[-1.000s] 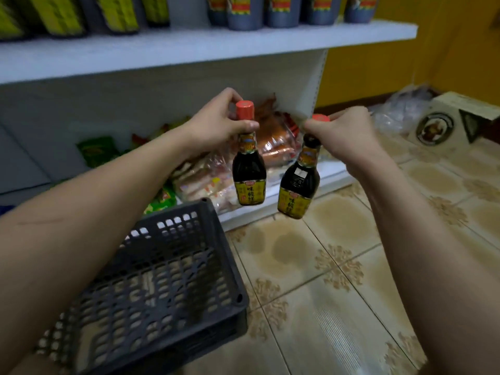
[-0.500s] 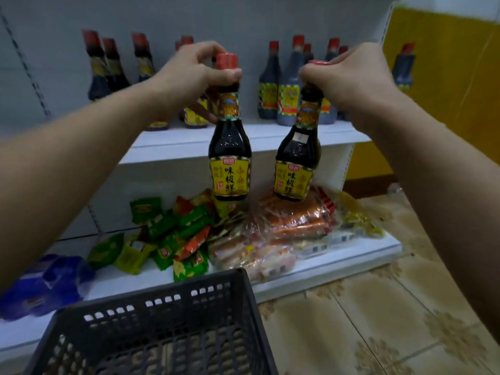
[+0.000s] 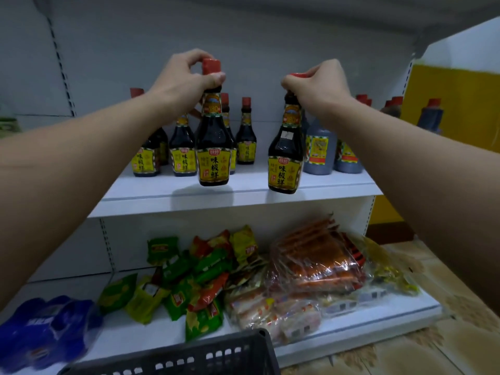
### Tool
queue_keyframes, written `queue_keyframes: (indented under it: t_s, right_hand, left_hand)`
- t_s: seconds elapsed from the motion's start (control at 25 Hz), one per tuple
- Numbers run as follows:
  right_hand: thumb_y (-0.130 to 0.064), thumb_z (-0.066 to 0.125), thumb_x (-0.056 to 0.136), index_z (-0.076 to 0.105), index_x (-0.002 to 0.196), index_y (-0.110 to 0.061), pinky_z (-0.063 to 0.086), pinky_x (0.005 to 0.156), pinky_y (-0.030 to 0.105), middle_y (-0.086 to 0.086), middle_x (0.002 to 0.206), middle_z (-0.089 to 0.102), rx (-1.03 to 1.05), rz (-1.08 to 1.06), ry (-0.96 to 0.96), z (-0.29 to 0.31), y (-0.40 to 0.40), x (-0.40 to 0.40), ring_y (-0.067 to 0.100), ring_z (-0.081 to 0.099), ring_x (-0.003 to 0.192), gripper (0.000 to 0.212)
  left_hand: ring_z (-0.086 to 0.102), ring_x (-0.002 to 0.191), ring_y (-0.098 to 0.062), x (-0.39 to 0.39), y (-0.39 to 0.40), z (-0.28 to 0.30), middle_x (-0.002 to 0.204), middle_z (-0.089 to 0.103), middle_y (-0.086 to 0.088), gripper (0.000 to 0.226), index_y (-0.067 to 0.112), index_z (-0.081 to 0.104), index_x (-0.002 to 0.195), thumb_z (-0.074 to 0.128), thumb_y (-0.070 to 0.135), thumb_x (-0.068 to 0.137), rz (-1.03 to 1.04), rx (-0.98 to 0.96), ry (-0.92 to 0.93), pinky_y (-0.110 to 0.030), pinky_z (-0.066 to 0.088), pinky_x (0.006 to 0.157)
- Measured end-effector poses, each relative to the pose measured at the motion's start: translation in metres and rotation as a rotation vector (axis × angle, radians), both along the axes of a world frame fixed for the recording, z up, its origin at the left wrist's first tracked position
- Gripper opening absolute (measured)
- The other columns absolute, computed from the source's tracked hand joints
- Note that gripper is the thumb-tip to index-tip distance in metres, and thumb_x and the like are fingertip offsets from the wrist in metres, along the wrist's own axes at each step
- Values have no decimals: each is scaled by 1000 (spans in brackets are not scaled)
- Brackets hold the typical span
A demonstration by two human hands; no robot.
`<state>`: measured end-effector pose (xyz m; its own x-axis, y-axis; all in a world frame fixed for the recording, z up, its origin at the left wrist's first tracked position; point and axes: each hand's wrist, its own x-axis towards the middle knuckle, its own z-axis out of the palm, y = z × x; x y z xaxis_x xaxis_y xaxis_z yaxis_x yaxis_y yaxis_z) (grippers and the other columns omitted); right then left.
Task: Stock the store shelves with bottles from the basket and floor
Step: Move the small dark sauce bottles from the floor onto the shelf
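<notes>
Dark glass, red caps: my left hand [image 3: 186,77] pinches one soy sauce bottle [image 3: 213,147] at the neck, my right hand [image 3: 319,82] grips a second bottle [image 3: 285,155] at the cap. Both hang upright just above the front edge of the white middle shelf [image 3: 243,198], seemingly not yet touching it. Matching shelved bottles [image 3: 184,150] stand behind, grey-blue bottles [image 3: 319,150] to the right. Snack packets [image 3: 205,274] lie on the lower shelf [image 3: 378,320]. Grey basket [image 3: 189,358] rim shows at bottom, contents out of view.
</notes>
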<state>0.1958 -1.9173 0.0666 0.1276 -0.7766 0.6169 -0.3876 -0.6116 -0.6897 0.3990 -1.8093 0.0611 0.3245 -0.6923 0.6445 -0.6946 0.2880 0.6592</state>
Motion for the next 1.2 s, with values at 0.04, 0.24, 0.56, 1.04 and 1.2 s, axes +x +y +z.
queue_keyframes:
  t_s: [0.04, 0.24, 0.56, 1.04, 1.2]
  right_hand:
    - [-37, 71, 76, 70, 83, -9, 37, 52, 27, 3, 71, 54, 10, -1, 13, 1, -8, 8, 17, 50, 61, 29]
    - [-39, 69, 87, 64, 92, -6, 35, 46, 27, 5, 76, 56, 70, 7, 128, -1, -36, 39, 16, 49, 58, 34]
    - [-40, 63, 94, 57, 115, -4, 52, 64, 35, 8, 93, 60, 173, 99, 58, -12, -75, 74, 22, 56, 73, 42]
    - [-45, 71, 86, 34, 139, -17, 59, 77, 43, 2, 118, 57, 174, 128, 318, -87, -92, 61, 23, 62, 98, 71]
    - [-52, 58, 92, 39, 138, -19, 61, 69, 47, 3, 126, 57, 185, 139, 287, -107, -108, 74, 29, 62, 103, 60]
  left_hand:
    - [68, 94, -24, 7, -5, -1, 114, 60, 0, 36, 25, 57, 124, 66, 37, 91, 18, -2, 4, -43, 59, 76]
    - [64, 87, -14, 26, -28, -6, 113, 59, -3, 47, 22, 49, 136, 62, 36, 94, 59, 45, -35, -28, 53, 69]
    - [64, 89, -13, 54, -61, -27, 126, 56, -6, 51, 22, 42, 143, 57, 37, 96, 71, 83, 9, -27, 56, 63]
    - [39, 138, -16, 39, -81, -139, 149, 43, 9, 80, 42, 29, 144, 68, 63, 77, 107, -119, 237, -43, 32, 115]
    - [46, 133, -17, 43, -85, -143, 141, 49, 10, 91, 47, 33, 138, 78, 67, 61, 56, -94, 271, -48, 41, 108]
